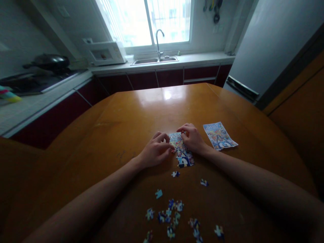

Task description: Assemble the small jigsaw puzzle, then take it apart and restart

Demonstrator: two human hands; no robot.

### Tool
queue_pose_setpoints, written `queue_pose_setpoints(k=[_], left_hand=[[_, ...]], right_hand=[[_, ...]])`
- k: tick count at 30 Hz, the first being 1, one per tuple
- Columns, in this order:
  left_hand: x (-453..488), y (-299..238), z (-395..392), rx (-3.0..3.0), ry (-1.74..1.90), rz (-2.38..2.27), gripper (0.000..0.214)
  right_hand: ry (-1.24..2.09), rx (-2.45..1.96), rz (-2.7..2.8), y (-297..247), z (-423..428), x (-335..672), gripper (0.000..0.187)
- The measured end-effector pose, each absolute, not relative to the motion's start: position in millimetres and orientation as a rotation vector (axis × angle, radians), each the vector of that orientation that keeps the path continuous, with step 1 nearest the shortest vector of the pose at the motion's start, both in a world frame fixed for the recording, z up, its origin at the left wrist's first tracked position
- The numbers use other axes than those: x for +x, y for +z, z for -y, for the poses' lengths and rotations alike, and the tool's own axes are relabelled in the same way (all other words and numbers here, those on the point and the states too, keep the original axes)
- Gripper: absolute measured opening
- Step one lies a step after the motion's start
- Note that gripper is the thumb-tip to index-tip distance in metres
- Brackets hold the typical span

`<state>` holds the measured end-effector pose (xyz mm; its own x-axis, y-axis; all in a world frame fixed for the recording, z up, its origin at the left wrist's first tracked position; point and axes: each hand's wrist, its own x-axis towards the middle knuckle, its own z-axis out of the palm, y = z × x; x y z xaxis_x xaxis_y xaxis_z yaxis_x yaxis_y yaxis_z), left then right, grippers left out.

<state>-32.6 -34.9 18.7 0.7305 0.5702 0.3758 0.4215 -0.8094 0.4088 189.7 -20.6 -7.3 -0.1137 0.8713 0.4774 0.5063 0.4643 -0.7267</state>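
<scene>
A partly joined jigsaw puzzle lies on the wooden table between my hands. My left hand rests at its left edge, fingers curled and pinched against the puzzle's upper left side. My right hand lies on its upper right corner with fingers bent and pressed down. Whether either hand holds a loose piece is hidden. Several loose puzzle pieces are scattered nearer to me, with single pieces just below the puzzle.
A printed reference picture lies to the right of my right hand. Behind the table runs a kitchen counter with a sink, a microwave and a wok on the stove. A fridge stands at right.
</scene>
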Motion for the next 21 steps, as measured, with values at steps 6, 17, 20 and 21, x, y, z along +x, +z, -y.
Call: queue_pose_setpoints(k=[6, 17, 20, 21], left_hand=[[-32.5, 19.8, 35.6, 2.629, 0.723, -0.776, 0.018], [-31.3, 21.4, 36.3, 2.641, 0.714, -0.746, 0.015], [-31.0, 21.5, 36.3, 2.646, 0.706, -0.743, 0.015], [-31.0, 21.3, 36.2, 2.647, 0.703, -0.744, 0.015]], right_hand=[[0.476, -1.184, 1.768, -7.9, 20.1, 189.9, 0.025], [0.477, -1.184, 1.773, -8.5, 20.2, 190.5, 0.025], [0.486, -1.185, 1.773, -8.6, 19.8, 190.4, 0.025], [0.486, -1.185, 1.773, -8.6, 19.7, 190.3, 0.025]])
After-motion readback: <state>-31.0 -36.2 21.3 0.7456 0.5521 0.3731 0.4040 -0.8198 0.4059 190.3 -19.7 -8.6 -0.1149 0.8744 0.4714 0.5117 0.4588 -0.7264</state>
